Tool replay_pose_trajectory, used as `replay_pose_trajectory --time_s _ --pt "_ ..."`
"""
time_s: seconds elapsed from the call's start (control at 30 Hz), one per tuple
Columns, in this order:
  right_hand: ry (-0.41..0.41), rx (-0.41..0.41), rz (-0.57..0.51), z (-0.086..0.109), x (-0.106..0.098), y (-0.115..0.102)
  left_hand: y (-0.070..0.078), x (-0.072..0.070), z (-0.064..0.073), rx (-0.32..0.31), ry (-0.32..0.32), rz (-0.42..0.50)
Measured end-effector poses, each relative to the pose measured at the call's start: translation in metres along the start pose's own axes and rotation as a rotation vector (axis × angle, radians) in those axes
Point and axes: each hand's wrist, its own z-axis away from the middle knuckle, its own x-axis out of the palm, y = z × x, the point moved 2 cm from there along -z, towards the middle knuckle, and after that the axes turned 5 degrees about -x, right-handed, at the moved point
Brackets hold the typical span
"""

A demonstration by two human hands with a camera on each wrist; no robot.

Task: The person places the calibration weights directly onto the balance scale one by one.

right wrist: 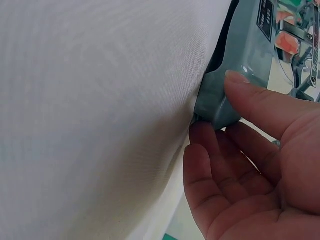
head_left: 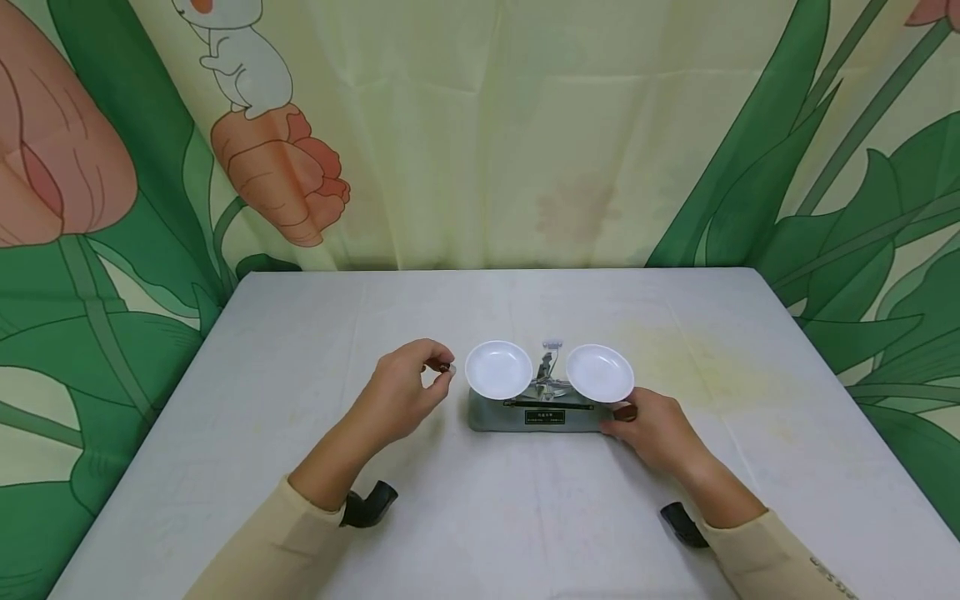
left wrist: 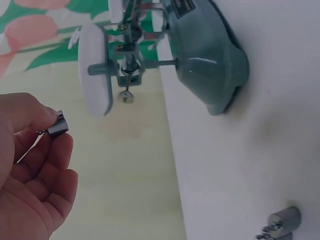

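A green-grey balance scale point(head_left: 487, 415) with two white pans stands near the middle of the table. The left pan point(head_left: 498, 370) and the right pan point(head_left: 600, 373) show nothing on them. Just left of the left pan, my left hand point(head_left: 408, 387) pinches a small shiny metal weight point(left wrist: 58, 125) between thumb and fingers, apart from the pan. At the other end of the scale, my right hand point(head_left: 652, 429) grips the corner of the base point(right wrist: 220, 97). Its thumb lies on the front of the base, and the fingertips are at its end and lower edge.
Two metal cylinders point(left wrist: 285, 220) with small fittings stand on the table in the left wrist view; the head view does not show them. A white cloth covers the table point(head_left: 540, 517). Behind hangs a printed curtain point(head_left: 487, 167).
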Motion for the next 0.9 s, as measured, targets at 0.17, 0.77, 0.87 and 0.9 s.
replay_pose_trajectory --time_s 0.17,0.77,0.87,0.9 --pt "-0.005 0.004 0.003 0.000 0.000 0.000 0.011 0.000 -0.011 0.026 -0.035 0.006" --pt "-0.002 0.003 0.016 0.001 0.001 0.002 0.025 0.023 -0.043 -0.037 -0.204 -0.143" --pt "-0.002 0.001 0.021 0.000 0.001 0.002 0.026 0.026 -0.046 -0.039 -0.219 -0.158" --pt "-0.001 0.001 0.021 0.000 0.001 0.002 0.026 0.027 -0.046 -0.034 -0.219 -0.162"
